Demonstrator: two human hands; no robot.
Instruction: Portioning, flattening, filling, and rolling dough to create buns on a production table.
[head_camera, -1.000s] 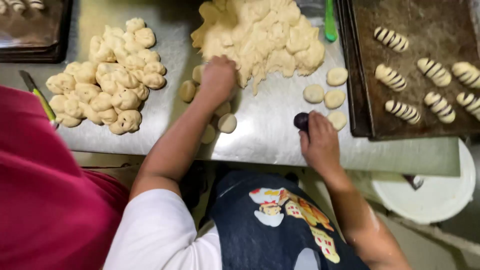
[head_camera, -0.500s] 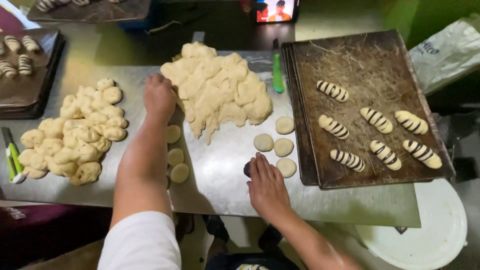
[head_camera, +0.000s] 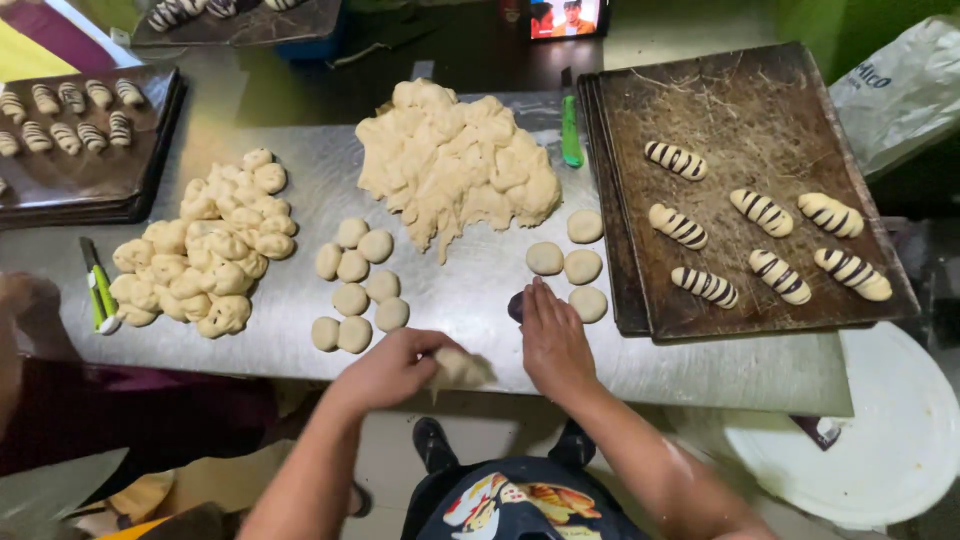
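left hand (head_camera: 392, 368): fingers curled shut around a small piece of dough (head_camera: 460, 368), at the near edge of the steel table (head_camera: 480, 290); right hand (head_camera: 552, 340): flat, fingers together, pressing on a dark dough piece (head_camera: 515, 306), mostly hidden under the fingertips; just beyond it, four pale dough discs (head_camera: 583, 266), laid near the baking tray (head_camera: 700, 120); tray holds seven striped rolls (head_camera: 764, 212), spaced apart; left of the hands, group of eight flattened dough rounds (head_camera: 352, 285); centre of table, large dough mass (head_camera: 455, 165), with green scraper (head_camera: 570, 135) beside it; far left, heap of knotted dough pieces (head_camera: 205, 255), green-handled knife (head_camera: 98, 285); further trays of striped rolls (head_camera: 70, 105) at table's left end; white bucket lid (head_camera: 880, 430) on floor at right
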